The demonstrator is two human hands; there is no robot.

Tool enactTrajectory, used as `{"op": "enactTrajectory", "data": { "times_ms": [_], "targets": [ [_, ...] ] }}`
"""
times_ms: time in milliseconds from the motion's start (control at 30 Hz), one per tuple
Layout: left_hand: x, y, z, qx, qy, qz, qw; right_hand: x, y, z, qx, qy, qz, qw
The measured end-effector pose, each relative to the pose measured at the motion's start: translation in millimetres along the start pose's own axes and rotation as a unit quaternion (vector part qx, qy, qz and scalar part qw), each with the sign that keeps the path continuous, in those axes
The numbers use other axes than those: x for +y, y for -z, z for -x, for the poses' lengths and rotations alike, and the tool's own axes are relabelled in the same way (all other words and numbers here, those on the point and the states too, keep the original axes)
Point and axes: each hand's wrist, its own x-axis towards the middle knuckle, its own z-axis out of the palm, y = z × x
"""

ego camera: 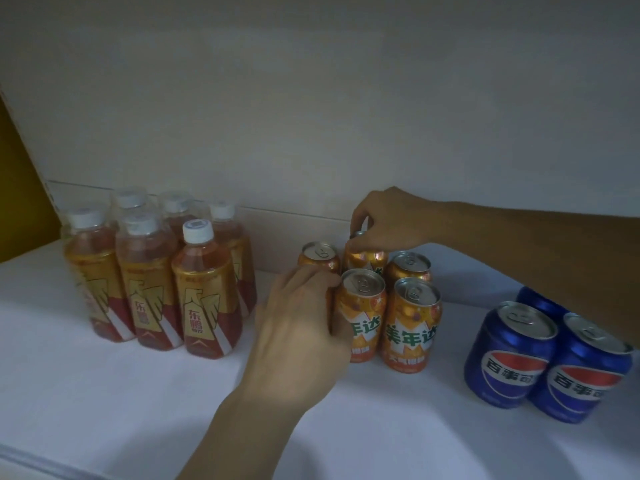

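Several orange soda cans stand in two rows on a white shelf [104,393]. My right hand [388,220] reaches in from the right and pinches the top rim of the back middle orange can [367,261] from above. My left hand [301,327] comes up from below with its fingers curled round the front left orange can [330,306], which it hides almost entirely. Beside that hand stand the front middle can [363,317] and the front right can [412,327]. Behind them are the back left can [318,258] and the back right can [408,268].
Several amber drink bottles [204,292] with white caps stand grouped at the left. Three blue cola cans [509,355] stand at the right, under my right forearm. A pale wall closes the back of the shelf, and a yellow panel [17,188] is at the far left.
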Motion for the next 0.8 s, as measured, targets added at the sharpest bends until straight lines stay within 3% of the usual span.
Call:
{"op": "enactTrajectory", "data": {
  "times_ms": [800],
  "targets": [
    [2, -1, 1, -0.001, 0.014, -0.001, 1.000, -5, -7, -8, -0.071, -0.007, 0.002, 0.997]
  ]
}}
